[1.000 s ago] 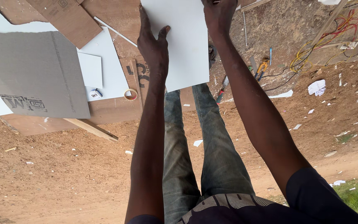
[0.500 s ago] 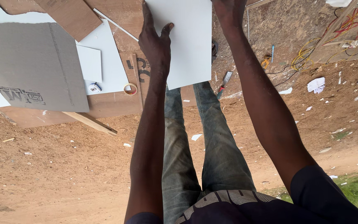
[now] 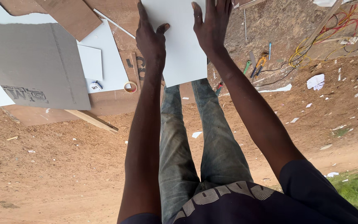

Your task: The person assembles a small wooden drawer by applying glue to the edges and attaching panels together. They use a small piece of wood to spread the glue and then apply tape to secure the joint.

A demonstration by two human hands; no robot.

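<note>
Bare reddish dirt ground (image 3: pixel 54 174) is stretching out beneath the person, strewn with paper scraps, and the view is looking down past their jeans-clad legs (image 3: pixel 195 137). Both arms are reaching forward to a white sheet (image 3: pixel 183 45), which is lying out in front above the knees. The left hand (image 3: pixel 151 41) is pressing flat on the sheet's left edge, fingers extended and thumb spread, while the right hand (image 3: pixel 212 25) is resting open-palmed on its upper right part; neither is curling around it, seemingly steadying it in place. Off to the left, a grey cardboard panel (image 3: pixel 34 66) is overlapping white boards (image 3: pixel 104 62), with a tape roll (image 3: pixel 130 87) nearby. Coloured wires (image 3: pixel 332 29) and small hand tools (image 3: pixel 257 64) are lying to the right.
</note>
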